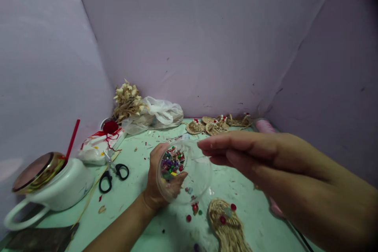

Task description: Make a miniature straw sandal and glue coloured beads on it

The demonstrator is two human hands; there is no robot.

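My left hand [158, 183] grips a clear round plastic container [183, 173], tilted toward me, with several small coloured beads [172, 162] inside. My right hand [265, 157] hovers just right of the container's rim, fingers stretched out and pressed close together; nothing shows in them. Below the container a woven straw sole shape [227, 226] lies on the green tabletop [242, 189] with a few red beads [233, 206] on and beside it.
Black-handled scissors [113, 175] lie at the left. A white mug with a gold lid and red straw [50, 183] stands at the front left. At the back are a dried-straw bundle [127, 100], a clear plastic bag [161, 114], red thread [110, 127] and several finished woven pieces [215, 125]. Lilac walls enclose the table.
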